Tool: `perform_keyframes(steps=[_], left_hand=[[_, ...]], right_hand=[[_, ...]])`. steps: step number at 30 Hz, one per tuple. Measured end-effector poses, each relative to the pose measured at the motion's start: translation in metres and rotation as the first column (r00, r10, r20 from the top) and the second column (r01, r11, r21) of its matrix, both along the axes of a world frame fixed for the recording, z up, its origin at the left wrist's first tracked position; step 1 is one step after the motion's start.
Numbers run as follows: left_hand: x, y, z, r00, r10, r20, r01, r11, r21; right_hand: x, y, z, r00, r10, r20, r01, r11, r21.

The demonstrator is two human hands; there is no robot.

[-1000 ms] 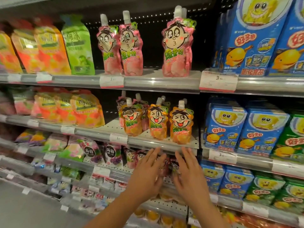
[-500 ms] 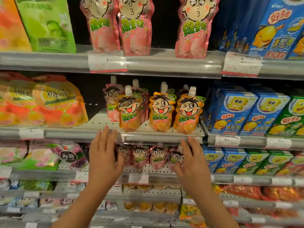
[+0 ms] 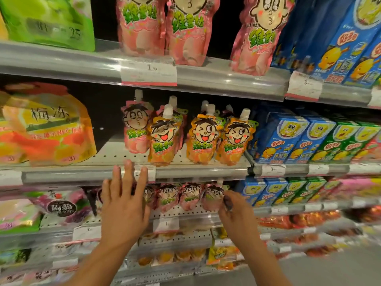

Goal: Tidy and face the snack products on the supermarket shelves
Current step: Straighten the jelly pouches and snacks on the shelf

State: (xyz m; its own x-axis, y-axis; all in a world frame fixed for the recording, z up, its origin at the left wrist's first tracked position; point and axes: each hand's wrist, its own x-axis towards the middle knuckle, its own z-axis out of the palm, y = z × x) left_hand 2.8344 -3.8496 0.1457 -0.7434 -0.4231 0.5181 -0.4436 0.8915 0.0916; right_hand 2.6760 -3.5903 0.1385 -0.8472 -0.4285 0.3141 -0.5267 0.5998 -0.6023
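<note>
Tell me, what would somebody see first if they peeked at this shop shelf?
Probably the orange pouches with laughing cartoon faces, standing in a row on the middle shelf, with one pink pouch on their left. Next, the two hands: the left hand is spread open over that shelf's front edge, and the right hand touches the small pink pouches one shelf lower. Bright blue boxes fill the right side.

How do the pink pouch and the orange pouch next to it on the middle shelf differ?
The pink pouch stands further back on the shelf; the orange pouch sits at the front edge and overlaps it. The pink pouch's face has round eyes and a puckered mouth; the orange pouch's face laughs with an open red mouth. Both are upright spouted pouches with white caps.
</note>
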Motion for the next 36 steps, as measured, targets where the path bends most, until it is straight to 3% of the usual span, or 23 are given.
perform_keyframes(steps=[6, 15, 27, 29, 31, 33, 34, 36], left_hand=[[-0.002, 0.002, 0.001, 1.0, 0.004, 0.023, -0.004, 1.0, -0.022], [0.0, 0.005, 0.0, 1.0, 0.022, 0.001, -0.022, 0.999, -0.041], [0.01, 0.003, 0.009, 1.0, -0.006, 0.02, 0.005, 0.998, 0.055], [0.01, 0.007, 0.013, 0.998, -0.036, -0.046, 0.039, 0.996, 0.082], [0.013, 0.014, 0.017, 0.969, -0.136, -0.206, 0.158, 0.983, 0.093], [0.016, 0.03, 0.028, 0.924, -0.203, -0.326, 0.274, 0.943, 0.19], [0.017, 0.042, 0.037, 0.916, -0.214, -0.34, 0.324, 0.894, 0.31], [0.015, 0.066, 0.052, 0.923, -0.262, -0.282, 0.384, 0.689, 0.615]], right_hand=[[-0.032, -0.027, -0.004, 0.96, -0.077, 0.268, 0.069, 0.997, 0.039], [-0.053, -0.03, -0.016, 0.987, -0.13, 0.096, 0.111, 0.977, 0.18], [-0.047, 0.016, -0.003, 0.982, 0.191, 0.006, -0.19, 0.973, 0.134], [-0.041, 0.022, 0.012, 0.961, 0.272, 0.05, -0.275, 0.957, 0.093], [-0.032, 0.025, 0.031, 0.934, 0.333, 0.13, -0.342, 0.938, 0.052], [-0.022, 0.026, 0.051, 0.895, 0.393, 0.212, -0.395, 0.918, -0.036], [-0.016, 0.025, 0.062, 0.875, 0.418, 0.245, -0.411, 0.908, -0.085], [-0.005, 0.021, 0.081, 0.832, 0.459, 0.31, -0.43, 0.888, -0.163]])
